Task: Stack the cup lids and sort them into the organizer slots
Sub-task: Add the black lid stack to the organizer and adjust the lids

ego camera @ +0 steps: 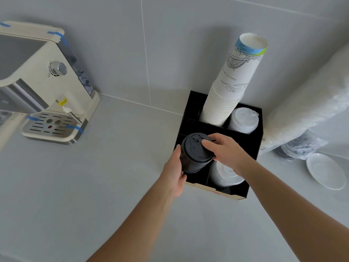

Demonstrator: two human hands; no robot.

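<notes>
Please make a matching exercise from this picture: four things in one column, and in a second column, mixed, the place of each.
Things:
1. black lid stack
2. paper cup stack
3. saucer
4. coffee machine

Places:
A. on the counter, right of the organizer
B. far left on the counter
C. held by both hands over a front slot
D. standing tall in a back slot

Pairs: 1-C, 2-D, 3-A, 4-B
</notes>
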